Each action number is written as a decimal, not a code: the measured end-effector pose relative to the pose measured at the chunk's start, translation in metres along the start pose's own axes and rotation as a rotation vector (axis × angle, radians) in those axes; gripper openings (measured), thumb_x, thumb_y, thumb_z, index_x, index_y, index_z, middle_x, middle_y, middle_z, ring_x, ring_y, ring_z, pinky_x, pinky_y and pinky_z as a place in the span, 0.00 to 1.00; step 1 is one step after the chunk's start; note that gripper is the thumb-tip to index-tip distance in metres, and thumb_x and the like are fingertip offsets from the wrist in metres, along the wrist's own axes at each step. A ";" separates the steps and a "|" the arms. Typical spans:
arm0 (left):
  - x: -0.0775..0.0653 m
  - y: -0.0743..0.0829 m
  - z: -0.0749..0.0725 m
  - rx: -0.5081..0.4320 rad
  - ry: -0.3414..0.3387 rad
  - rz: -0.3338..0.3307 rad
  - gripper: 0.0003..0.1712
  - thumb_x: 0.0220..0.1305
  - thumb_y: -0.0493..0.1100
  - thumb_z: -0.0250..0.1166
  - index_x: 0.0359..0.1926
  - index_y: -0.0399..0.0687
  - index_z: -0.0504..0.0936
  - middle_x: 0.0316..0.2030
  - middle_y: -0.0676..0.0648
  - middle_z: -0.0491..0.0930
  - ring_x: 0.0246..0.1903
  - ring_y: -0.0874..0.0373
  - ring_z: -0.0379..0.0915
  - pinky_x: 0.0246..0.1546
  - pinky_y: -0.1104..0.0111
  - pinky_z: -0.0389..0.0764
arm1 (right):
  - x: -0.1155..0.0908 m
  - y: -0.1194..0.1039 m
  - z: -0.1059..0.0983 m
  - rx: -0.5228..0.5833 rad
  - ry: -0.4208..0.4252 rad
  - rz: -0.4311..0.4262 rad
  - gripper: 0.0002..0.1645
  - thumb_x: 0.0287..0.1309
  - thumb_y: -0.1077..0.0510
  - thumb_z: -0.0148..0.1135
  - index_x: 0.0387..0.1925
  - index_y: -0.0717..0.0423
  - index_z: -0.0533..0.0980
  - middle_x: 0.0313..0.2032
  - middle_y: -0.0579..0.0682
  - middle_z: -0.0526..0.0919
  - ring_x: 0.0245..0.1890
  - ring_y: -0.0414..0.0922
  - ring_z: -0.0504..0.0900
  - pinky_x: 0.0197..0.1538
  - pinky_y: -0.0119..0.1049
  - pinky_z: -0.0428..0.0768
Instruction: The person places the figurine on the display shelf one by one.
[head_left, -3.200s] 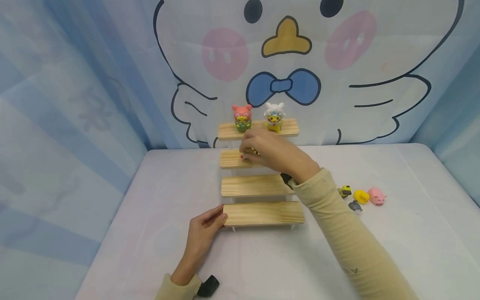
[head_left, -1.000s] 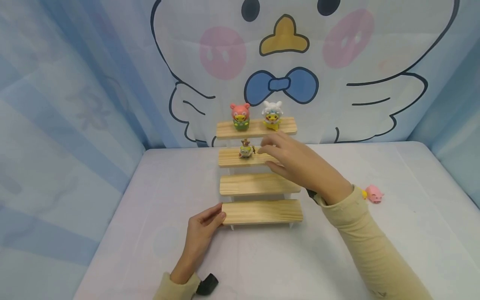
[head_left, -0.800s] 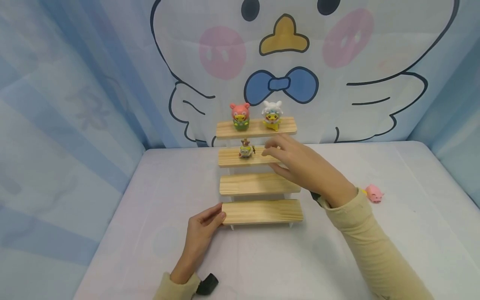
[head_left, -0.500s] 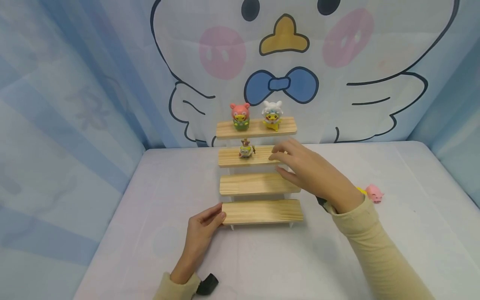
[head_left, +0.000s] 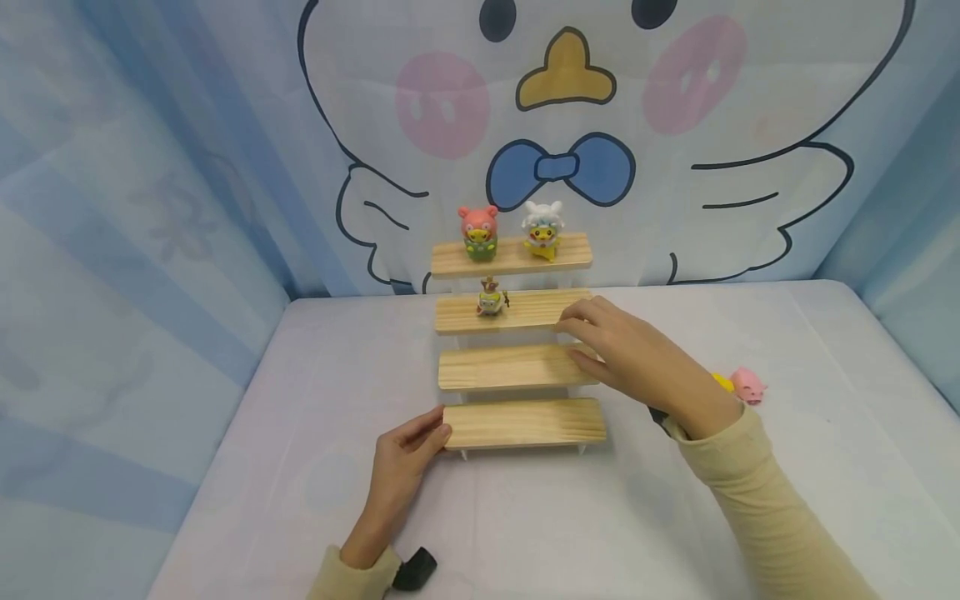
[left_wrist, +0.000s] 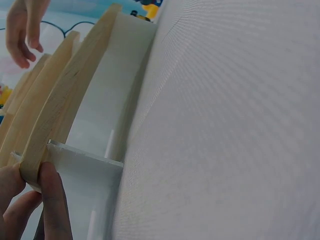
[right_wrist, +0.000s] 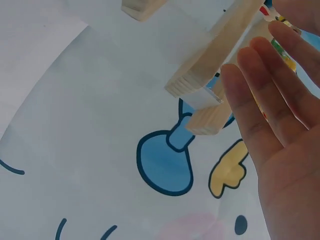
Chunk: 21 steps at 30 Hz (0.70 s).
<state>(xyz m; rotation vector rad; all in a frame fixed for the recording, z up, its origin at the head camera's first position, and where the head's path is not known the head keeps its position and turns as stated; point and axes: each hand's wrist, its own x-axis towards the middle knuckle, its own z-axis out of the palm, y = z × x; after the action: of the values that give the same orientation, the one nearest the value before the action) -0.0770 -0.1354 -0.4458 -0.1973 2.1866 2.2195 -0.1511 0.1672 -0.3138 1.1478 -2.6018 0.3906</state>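
Note:
A four-step wooden shelf (head_left: 525,422) stands at the middle of the white table. A pink figure (head_left: 478,232) and a white figure (head_left: 542,227) stand on its top step. A small figure (head_left: 490,298) stands on the second step. My left hand (head_left: 441,431) pinches the left end of the bottom step, with the thumb (left_wrist: 55,200) under the plank (left_wrist: 60,115). My right hand (head_left: 592,337) hovers open by the right ends of the second and third steps and holds nothing. Its palm (right_wrist: 280,130) faces the plank ends (right_wrist: 210,70).
A pink pig toy (head_left: 750,386) and a yellow duck toy (head_left: 722,382) lie on the table to the right, the duck half hidden behind my right wrist. A cartoon bird cloth (head_left: 558,100) hangs behind the shelf, and blue curtains close both sides.
My right hand let go of the small figure on the second step and drew back to the right and toward me. The left hand has not moved.

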 end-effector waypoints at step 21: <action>0.000 -0.001 0.000 -0.006 -0.001 0.003 0.24 0.63 0.38 0.70 0.58 0.33 0.79 0.55 0.33 0.80 0.45 0.63 0.81 0.44 0.74 0.84 | -0.038 0.022 0.008 -0.049 0.009 0.019 0.20 0.50 0.67 0.74 0.47 0.60 0.80 0.45 0.52 0.81 0.47 0.48 0.78 0.46 0.43 0.83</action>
<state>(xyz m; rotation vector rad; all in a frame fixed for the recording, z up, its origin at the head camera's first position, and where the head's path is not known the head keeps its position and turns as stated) -0.0766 -0.1355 -0.4463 -0.1932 2.1815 2.2277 -0.1432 0.2044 -0.3374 1.1044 -2.6013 0.3335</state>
